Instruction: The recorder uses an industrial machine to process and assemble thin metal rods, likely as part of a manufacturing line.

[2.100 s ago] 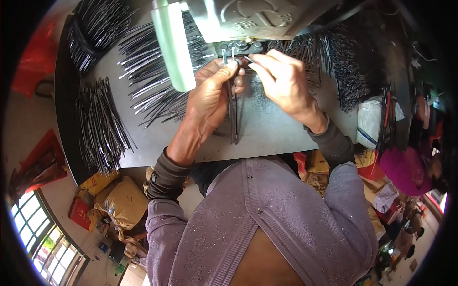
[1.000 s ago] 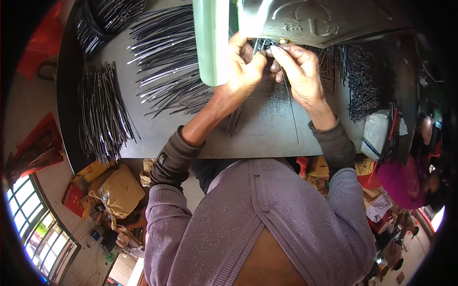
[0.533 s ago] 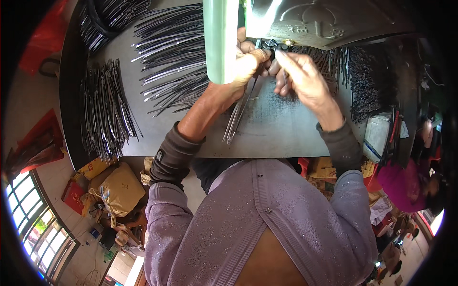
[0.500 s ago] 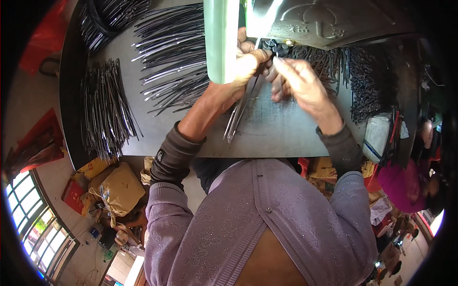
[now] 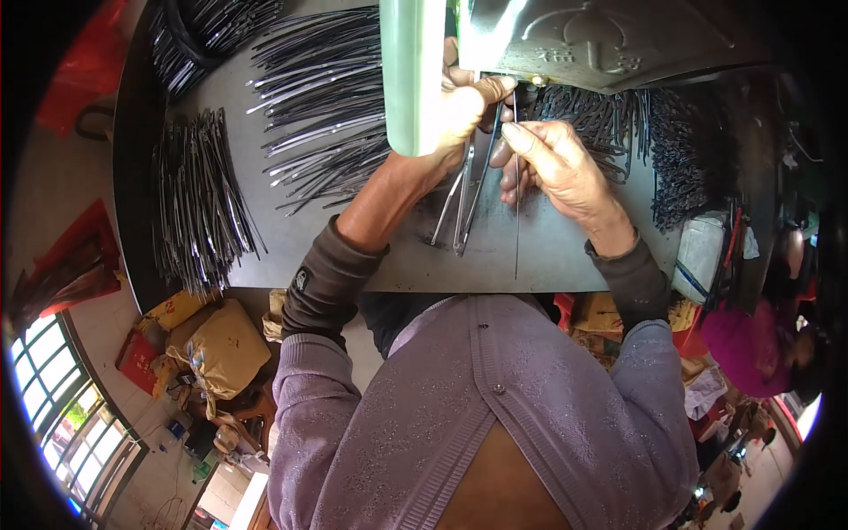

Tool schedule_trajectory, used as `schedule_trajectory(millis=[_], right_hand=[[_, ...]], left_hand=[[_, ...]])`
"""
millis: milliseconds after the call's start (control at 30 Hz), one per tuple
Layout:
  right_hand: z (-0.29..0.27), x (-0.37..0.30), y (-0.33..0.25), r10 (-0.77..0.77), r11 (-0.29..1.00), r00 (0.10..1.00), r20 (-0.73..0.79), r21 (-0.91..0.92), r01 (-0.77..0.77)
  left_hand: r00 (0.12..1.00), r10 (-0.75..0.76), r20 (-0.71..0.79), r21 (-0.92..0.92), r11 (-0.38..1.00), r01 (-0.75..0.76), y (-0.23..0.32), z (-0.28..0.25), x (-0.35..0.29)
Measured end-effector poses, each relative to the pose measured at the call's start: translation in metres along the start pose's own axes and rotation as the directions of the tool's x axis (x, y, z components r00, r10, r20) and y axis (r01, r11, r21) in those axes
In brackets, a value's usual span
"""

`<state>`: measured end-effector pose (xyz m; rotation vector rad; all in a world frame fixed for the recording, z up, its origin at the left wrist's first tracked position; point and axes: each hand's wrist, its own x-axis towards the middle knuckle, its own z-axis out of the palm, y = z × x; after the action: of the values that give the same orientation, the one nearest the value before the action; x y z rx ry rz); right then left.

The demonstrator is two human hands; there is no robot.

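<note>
My left hand [image 5: 466, 106], partly hidden by a pale tube-shaped lamp [image 5: 402, 79], is closed around a few thin metal rods [image 5: 463, 208] that slant down toward me over the grey tabletop. Beside it, my right hand [image 5: 565, 168] is closed, with thumb and forefinger pinching one slim dark rod [image 5: 517, 230] that hangs nearly straight toward the table's near edge. That rod's upper end runs up by my left thumb, under the edge of an embossed metal plate [image 5: 609, 44]. What happens at the upper ends is too small to make out.
Rows of dark metal rods [image 5: 318, 115] lie behind my left forearm, with a bundle [image 5: 199, 194] farther left. Dark linked metal pieces [image 5: 689, 159] pile up at the right, near a white container [image 5: 700, 252]. Brown sacks [image 5: 228, 349] stand below left. A person in purple [image 5: 751, 349] is at right.
My right hand has drawn slightly down and right, and a single rod now hangs straight from its pinch. The rods in my left hand have swung steeper and spread apart.
</note>
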<state>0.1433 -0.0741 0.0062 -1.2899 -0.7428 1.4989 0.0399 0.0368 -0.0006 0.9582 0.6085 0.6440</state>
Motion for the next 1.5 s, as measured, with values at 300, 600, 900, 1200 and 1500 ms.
schedule_trajectory(millis=[300, 600, 900, 1200, 1500], right_hand=[[-0.001, 0.0, 0.004, -0.009, 0.999, 1.0, -0.021, -0.044, 0.008], [0.007, -0.02, 0.008, 0.089, 0.99, 0.993, 0.072, 0.1, -0.096], [0.033, -0.039, 0.032, -0.127, 0.975, 0.986, 0.109, -0.167, 0.144], [-0.055, -0.079, 0.012, -0.445, 0.21, 0.895, 0.002, -0.972, 0.107], [-0.031, -0.062, 0.012, -0.457, 0.108, 0.876, 0.154, -0.968, 0.226]], left_hand=[[1.0, 0.024, -0.015, 0.02, 1.0, -0.024, 0.0, 0.003, -0.003], [0.995, -0.096, 0.037, 0.133, 0.987, 0.09, 0.007, -0.002, -0.001], [0.997, -0.08, -0.009, 0.081, 0.993, 0.081, 0.023, -0.012, -0.016], [0.835, 0.535, 0.131, 0.877, -0.455, 0.154, 0.099, -0.147, -0.078], [0.871, 0.352, 0.343, 0.939, -0.1, -0.329, -0.02, -0.031, -0.097]])
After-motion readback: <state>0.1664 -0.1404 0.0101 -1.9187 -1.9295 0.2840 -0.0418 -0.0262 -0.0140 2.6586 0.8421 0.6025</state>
